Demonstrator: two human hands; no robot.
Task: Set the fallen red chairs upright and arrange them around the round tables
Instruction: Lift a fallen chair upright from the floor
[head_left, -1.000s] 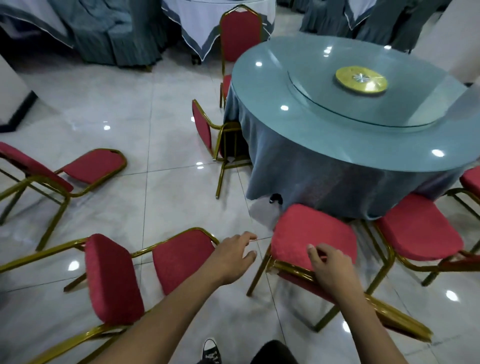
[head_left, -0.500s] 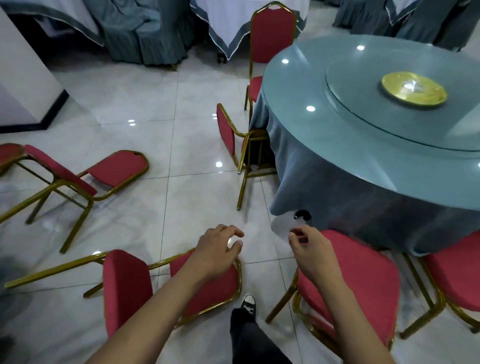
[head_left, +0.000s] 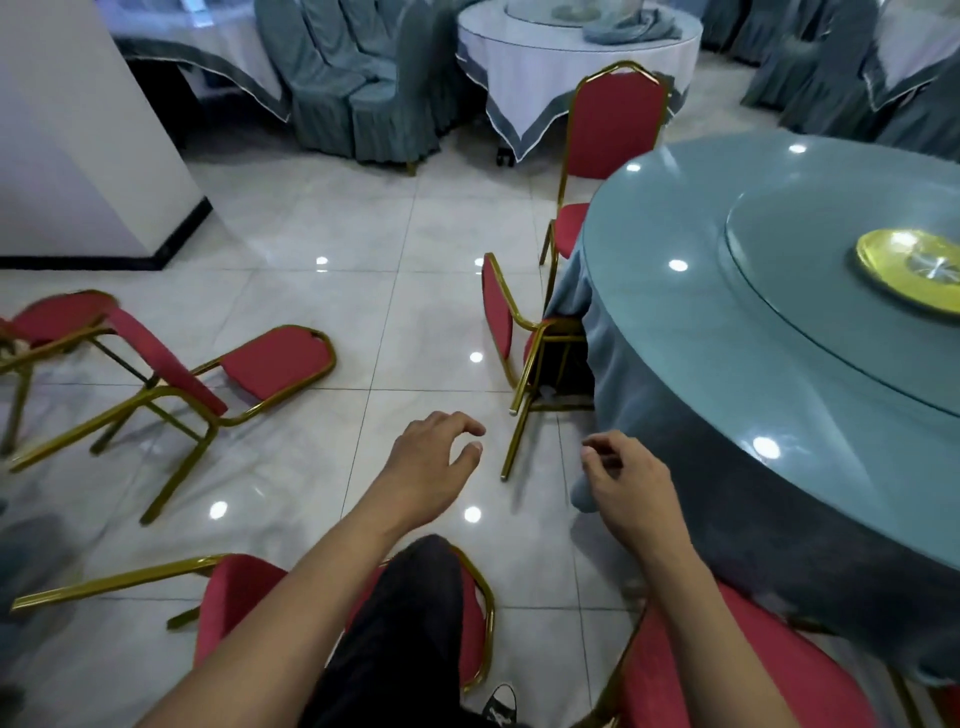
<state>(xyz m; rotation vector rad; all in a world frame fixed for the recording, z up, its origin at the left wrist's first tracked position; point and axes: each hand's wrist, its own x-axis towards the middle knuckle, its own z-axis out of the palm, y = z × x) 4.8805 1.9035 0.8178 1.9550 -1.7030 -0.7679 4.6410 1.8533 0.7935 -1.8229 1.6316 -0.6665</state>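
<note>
Head camera shows that your right hand (head_left: 631, 488) has left the chair (head_left: 737, 670) it was pressing one second ago; that chair now stands at the near edge of the round worktop (head_left: 727, 322), low in the picture, with its seat toward the blue cloth. Both hands are free now. Your left hand (head_left: 431, 467) hangs over the floor with loosely curled fingers and holds nothing, and the right hand is the same, just beside the cloth.

Your view has also turned to the left of the worktop, so I judge that chair finished and you are going to the next one. A fallen chair (head_left: 467, 623) lies directly under your arms, partly hidden by your leg. Another fallen chair (head_left: 280, 364) lies well to the left of the worktop. One more chair (head_left: 498, 317) leans tilted against the cloth on its left side, and an upright chair (head_left: 618, 119) stands behind it.
</note>
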